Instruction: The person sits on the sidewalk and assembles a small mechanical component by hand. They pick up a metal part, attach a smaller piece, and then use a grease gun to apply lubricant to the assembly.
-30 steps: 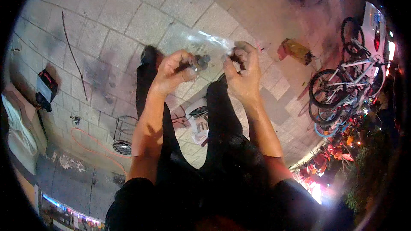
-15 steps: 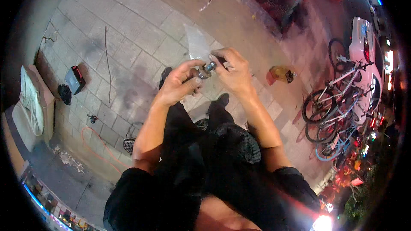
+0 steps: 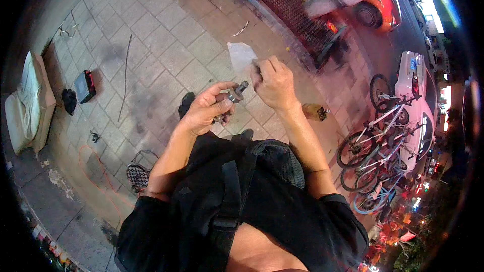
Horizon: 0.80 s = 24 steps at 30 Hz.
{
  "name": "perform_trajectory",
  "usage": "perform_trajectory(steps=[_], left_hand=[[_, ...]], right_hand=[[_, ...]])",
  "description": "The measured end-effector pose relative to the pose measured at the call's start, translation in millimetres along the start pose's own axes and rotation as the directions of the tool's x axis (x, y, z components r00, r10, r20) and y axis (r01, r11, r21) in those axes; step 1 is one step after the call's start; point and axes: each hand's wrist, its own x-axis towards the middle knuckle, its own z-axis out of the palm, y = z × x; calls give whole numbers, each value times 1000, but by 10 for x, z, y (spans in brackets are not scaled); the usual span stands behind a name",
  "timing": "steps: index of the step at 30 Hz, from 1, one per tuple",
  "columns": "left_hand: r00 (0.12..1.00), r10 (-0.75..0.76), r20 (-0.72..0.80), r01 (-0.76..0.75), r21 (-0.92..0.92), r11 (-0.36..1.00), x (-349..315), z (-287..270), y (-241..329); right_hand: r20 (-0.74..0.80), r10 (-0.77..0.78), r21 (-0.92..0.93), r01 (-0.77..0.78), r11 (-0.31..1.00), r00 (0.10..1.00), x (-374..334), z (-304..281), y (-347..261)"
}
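My left hand (image 3: 204, 108) is closed around a small metal fitting (image 3: 236, 93), a grey piece with a wide collar and a narrower dark stub that points up to the right. Just right of the stub, my right hand (image 3: 275, 83) is in a pinch, apart from the fitting. From its fingertips a thin white translucent plastic sheet (image 3: 241, 56), perhaps a small bag, sticks out to the upper left. My curled fingers hide its near end. Both hands are held up in front of my body, above the paving.
A dark toolbox-like case (image 3: 84, 86) and a black bundle (image 3: 69, 102) lie left, near a cushioned seat (image 3: 38, 103). An orange cord (image 3: 83, 163) and a patterned bag (image 3: 137, 175) are nearer. Right are a yellowish bag (image 3: 315, 112), parked bicycles (image 3: 370, 143) and a white car (image 3: 416, 106).
My right hand has drawn away from the metal fitting, leaving it in my left hand with its stub exposed. The white sheet has shifted with my right hand. The view has tilted further ahead.
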Motion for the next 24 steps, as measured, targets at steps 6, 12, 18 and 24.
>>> perform_trajectory(steps=[6,12,18,24], left_hand=[[999,-15,-48,8,-145,989,89,164,-39],[991,-23,-132,12,-87,996,148,245,-47],[993,18,-117,-36,-150,988,222,271,-72],[991,-41,-126,12,-225,974,249,412,48]], right_hand=[[26,153,169,-156,973,988,16,-126,-157],[42,-113,118,108,987,993,51,-280,-46],[85,-267,97,259,961,960,52,-406,-130],[85,-361,90,353,931,929,-24,-473,-96]])
